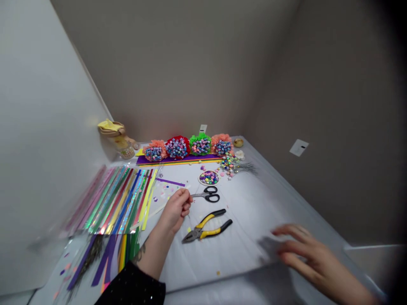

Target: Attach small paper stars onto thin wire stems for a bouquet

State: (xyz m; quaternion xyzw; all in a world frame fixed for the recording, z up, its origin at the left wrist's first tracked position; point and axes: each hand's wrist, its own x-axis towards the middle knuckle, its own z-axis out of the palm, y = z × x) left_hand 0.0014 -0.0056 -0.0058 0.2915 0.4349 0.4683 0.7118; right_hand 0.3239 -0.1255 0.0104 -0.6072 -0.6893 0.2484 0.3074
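On the far left, long shiny paper strips [117, 199] lay side by side on a white sheet [254, 212]. Next to them, the left hand [174, 210] hung just above the sheet, coming out of a black sparkly sleeve [133, 288]. Its fingers were pinched shut on a thin pale strip [158, 210], which was hard to see well. The strip looked very light and soft, so it would likely bend easily and might tear, and the best place to take hold of it seemed to be near its end, between finger and thumb. Just right of the hand lay black scissors [206, 194], and below them lay yellow and black pliers [203, 228]. Past the scissors was a small round dish [209, 178], full of tiny colored paper stars. Behind it stood a row of paper flowers [187, 146] topped with more stars, and shiny beads [227, 165] lay to the right of the dish. On the far right, the right hand [305, 254] was open wide with its fingers spread, low over the sheet, and it held nothing.
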